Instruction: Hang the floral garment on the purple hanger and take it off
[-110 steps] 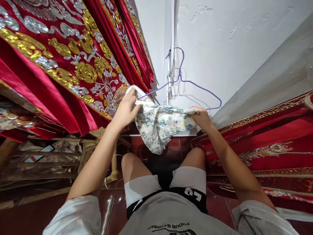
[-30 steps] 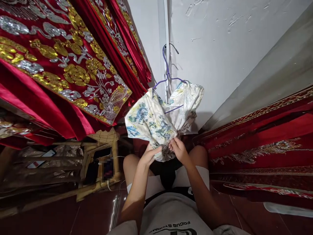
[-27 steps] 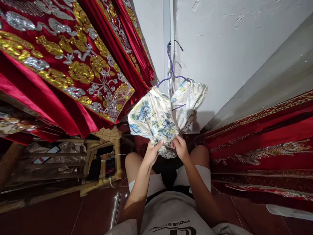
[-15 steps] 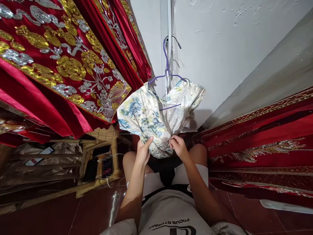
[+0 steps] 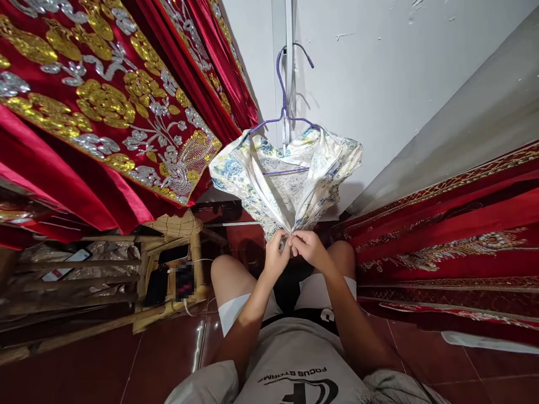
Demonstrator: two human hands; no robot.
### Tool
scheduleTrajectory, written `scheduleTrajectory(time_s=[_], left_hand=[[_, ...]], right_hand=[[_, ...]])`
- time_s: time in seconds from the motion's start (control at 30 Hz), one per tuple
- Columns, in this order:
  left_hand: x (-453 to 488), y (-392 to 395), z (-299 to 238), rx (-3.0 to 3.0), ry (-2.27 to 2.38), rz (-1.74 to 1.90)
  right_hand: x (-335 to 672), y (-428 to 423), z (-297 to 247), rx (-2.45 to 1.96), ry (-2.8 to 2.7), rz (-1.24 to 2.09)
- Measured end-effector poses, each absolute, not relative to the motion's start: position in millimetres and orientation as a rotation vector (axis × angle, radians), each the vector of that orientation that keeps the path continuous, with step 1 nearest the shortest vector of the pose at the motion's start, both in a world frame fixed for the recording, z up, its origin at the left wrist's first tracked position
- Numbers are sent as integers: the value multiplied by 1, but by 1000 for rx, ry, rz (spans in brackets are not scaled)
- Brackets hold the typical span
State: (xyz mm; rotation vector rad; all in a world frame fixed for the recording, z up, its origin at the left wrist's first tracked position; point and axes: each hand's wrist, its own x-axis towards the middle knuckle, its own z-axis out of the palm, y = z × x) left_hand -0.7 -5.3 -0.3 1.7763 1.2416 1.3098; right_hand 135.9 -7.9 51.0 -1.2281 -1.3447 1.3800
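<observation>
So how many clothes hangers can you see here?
1. The purple wire hanger hangs against the white wall, carrying the floral garment whose lower edge the left hand and right hand pinch together. Others could be hidden behind the red embroidered cloths.

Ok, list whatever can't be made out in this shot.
Head view only:
- What the left hand and right hand pinch at the floral garment hem: hidden by fingers.
- Hanger ends: inside the garment.
- Item by the stool: blurred out.
- Shirt print: cut by bottom edge.
</observation>
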Motion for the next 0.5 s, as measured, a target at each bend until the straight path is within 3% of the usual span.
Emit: scheduleTrajectory(time_s=[0.33,0.5], left_hand=[[-6,18,-17,1942,1145,1075],[-16,49,30,2032,969,1123]], right_hand=[[139,88,186,-1114,-1099,1056],[123,80,205,-1055,-1146,1013]])
